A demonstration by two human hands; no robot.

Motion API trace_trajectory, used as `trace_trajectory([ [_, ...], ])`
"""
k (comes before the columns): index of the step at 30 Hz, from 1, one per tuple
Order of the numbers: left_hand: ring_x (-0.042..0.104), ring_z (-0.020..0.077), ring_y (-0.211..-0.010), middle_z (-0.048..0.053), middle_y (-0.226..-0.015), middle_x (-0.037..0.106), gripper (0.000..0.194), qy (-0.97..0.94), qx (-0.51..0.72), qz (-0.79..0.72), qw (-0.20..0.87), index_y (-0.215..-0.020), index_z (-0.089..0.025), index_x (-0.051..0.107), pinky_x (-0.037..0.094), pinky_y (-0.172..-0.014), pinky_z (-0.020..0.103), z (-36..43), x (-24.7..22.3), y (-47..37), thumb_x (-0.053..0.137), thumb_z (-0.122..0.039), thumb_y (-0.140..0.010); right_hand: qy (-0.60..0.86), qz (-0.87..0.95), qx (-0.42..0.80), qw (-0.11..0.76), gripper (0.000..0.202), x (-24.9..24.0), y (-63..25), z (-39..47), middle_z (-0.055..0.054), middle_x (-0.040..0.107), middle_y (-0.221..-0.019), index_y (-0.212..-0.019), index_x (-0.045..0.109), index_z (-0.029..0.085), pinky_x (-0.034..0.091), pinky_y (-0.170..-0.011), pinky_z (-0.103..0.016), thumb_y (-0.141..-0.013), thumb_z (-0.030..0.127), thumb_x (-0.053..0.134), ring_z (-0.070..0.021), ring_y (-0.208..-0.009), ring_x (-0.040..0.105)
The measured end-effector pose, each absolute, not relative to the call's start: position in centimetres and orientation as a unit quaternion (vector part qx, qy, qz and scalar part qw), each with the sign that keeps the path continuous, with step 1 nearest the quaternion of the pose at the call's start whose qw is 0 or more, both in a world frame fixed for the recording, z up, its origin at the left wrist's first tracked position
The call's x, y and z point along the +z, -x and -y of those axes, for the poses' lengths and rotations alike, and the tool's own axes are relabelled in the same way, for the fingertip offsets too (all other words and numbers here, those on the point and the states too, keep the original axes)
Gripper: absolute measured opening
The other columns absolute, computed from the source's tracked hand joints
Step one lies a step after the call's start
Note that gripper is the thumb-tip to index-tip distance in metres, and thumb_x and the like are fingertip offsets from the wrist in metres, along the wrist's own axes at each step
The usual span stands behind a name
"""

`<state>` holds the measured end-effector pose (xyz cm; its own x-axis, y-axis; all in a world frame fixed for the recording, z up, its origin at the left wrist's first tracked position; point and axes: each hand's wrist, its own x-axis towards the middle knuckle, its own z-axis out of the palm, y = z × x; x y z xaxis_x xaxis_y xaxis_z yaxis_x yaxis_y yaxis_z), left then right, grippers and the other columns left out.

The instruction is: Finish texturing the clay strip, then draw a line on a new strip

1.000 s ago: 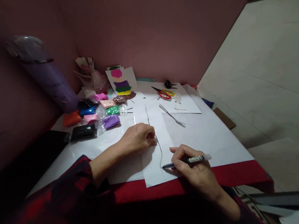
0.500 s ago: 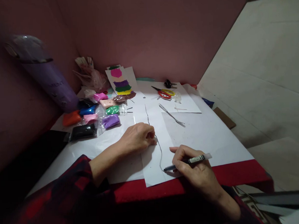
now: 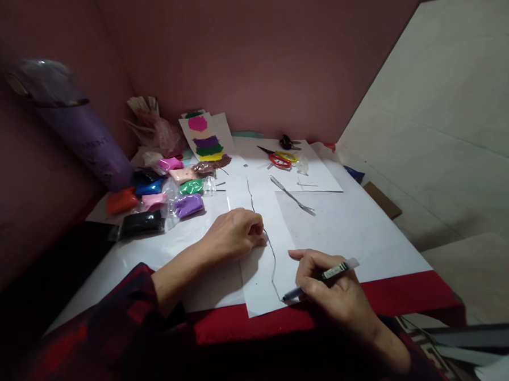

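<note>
A long wavy dark line (image 3: 274, 263) runs down a narrow sheet of white paper (image 3: 260, 297). My right hand (image 3: 334, 283) grips a dark marker pen (image 3: 335, 270) with a pale end, its tip touching the sheet at the line's lower end. Resting on the same sheet, my left hand (image 3: 235, 232) has its fingers curled in, just left of the line and partly over it. No object shows in the left hand. A silver fork (image 3: 293, 196) lies to the right of the sheet, farther back.
Packets of coloured clay (image 3: 189, 206) cluster at the left, near a purple bottle (image 3: 85, 134). Red and yellow scissors (image 3: 280, 159) lie at the back. A painted colour card (image 3: 208, 143) leans against the pink wall (image 3: 251, 60). Red cloth (image 3: 409, 299) edges the table front.
My right hand has drawn the pen tip slightly down and right, and the dark line has grown longer at its lower end. My left hand stays put.
</note>
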<state>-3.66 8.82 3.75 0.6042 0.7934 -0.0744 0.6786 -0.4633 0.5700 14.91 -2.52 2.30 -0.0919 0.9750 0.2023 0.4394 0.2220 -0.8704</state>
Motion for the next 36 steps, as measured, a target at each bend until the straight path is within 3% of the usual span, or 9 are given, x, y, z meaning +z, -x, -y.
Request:
trace_trajectory([
  [10, 0.052, 0.0171, -0.073, 0.004, -0.081, 0.063, 0.01, -0.847, 0.107, -0.434, 0.287, -0.076, -0.018, 0.064, 0.035, -0.063, 0.029, -9.0, 3.6, 3.6, 0.064, -0.028, -0.075, 0.523, 0.67, 0.334, 0.407, 0.02, 2.3, -15.0, 2.5, 0.004, 0.045, -0.049, -0.054, 0.044, 0.024, 0.05, -0.093, -0.043, -0.072, 0.018, 0.049, -0.0167, -0.057, 0.05],
  [16, 0.053, 0.0172, -0.074, 0.004, -0.082, 0.063, 0.01, -0.848, 0.105, -0.434, 0.285, -0.078, -0.018, 0.065, 0.036, -0.063, 0.03, -9.0, 3.6, 3.6, 0.064, -0.027, -0.076, 0.514, 0.669, 0.345, 0.411, 0.018, 2.0, -15.2, 2.4, 0.004, 0.043, -0.049, -0.054, 0.044, 0.024, 0.048, -0.096, -0.045, -0.069, 0.017, 0.049, -0.0183, -0.063, 0.055],
  [22, 0.053, 0.0173, -0.073, 0.004, -0.082, 0.064, 0.01, -0.847, 0.103, -0.437, 0.285, -0.078, -0.018, 0.066, 0.036, -0.063, 0.03, -8.8, 3.8, 3.6, 0.063, -0.027, -0.076, 0.493, 0.63, 0.382, 0.463, 0.021, 1.2, -15.7, 2.6, 0.007, 0.046, -0.048, -0.057, 0.049, 0.022, 0.047, -0.099, -0.047, -0.078, 0.018, 0.051, -0.0116, -0.047, 0.045],
  [28, 0.053, 0.0174, -0.074, 0.005, -0.082, 0.064, 0.01, -0.849, 0.101, -0.434, 0.283, -0.078, -0.018, 0.066, 0.036, -0.064, 0.029, -8.9, 3.8, 3.6, 0.062, -0.027, -0.078, 0.546, 0.633, 0.348, 0.424, 0.022, 2.2, -15.0, 2.6, 0.002, 0.055, -0.055, -0.059, 0.051, 0.022, 0.05, -0.094, -0.042, -0.08, 0.023, 0.054, -0.0207, -0.077, 0.065],
  [36, 0.052, 0.0168, -0.073, 0.005, -0.082, 0.064, 0.01, -0.854, 0.107, -0.429, 0.276, -0.078, -0.018, 0.065, 0.036, -0.064, 0.029, -8.8, 3.7, 3.7, 0.061, -0.027, -0.078, 0.554, 0.625, 0.348, 0.426, 0.021, 2.7, -14.5, 2.5, 0.002, 0.058, -0.057, -0.06, 0.052, 0.022, 0.052, -0.093, -0.041, -0.081, 0.026, 0.054, -0.0206, -0.076, 0.068],
])
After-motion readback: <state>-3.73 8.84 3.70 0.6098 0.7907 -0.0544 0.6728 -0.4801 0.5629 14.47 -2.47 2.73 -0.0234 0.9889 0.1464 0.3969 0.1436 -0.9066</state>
